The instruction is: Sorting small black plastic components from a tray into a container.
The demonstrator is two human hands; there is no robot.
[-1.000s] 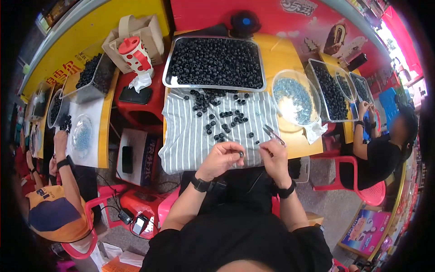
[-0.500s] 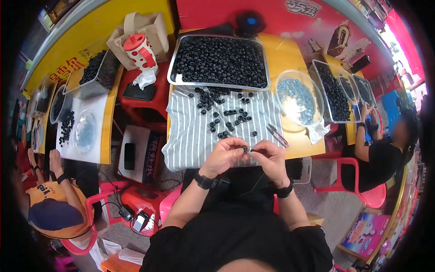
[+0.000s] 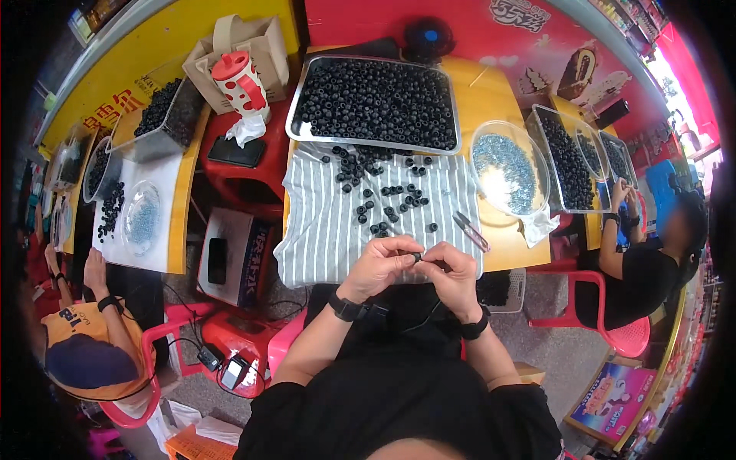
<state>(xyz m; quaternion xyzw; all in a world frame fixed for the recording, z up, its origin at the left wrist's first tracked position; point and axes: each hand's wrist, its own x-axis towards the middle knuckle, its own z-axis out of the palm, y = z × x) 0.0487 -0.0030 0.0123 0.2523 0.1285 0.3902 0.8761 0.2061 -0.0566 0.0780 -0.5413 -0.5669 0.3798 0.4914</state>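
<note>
My left hand (image 3: 381,268) pinches a small black ring-shaped part (image 3: 417,257) between thumb and fingertips, above the near edge of a striped grey cloth (image 3: 314,238). Close against it, my right hand (image 3: 452,277) has its thumb and finger pinched at the part's side. Whatever lies in the right fingertips is too small to make out. Several loose black ring-shaped parts (image 3: 392,190) are scattered over the cloth. To the right of them lie red-handled tweezers (image 3: 471,230). Behind the cloth stands a metal tray (image 3: 337,142) heaped with the same black parts.
Right of the cloth, a clear round tub (image 3: 546,180) holds small shiny bluish pieces, with a crumpled tissue (image 3: 539,228) beside it. A red stool (image 3: 238,180) at left bears a phone (image 3: 237,152) and a spotted tumbler (image 3: 240,83). Other people sit at both sides.
My right hand has moved left, and its fingertips now meet the black part in my left hand. The left hand has stayed nearly in place.
</note>
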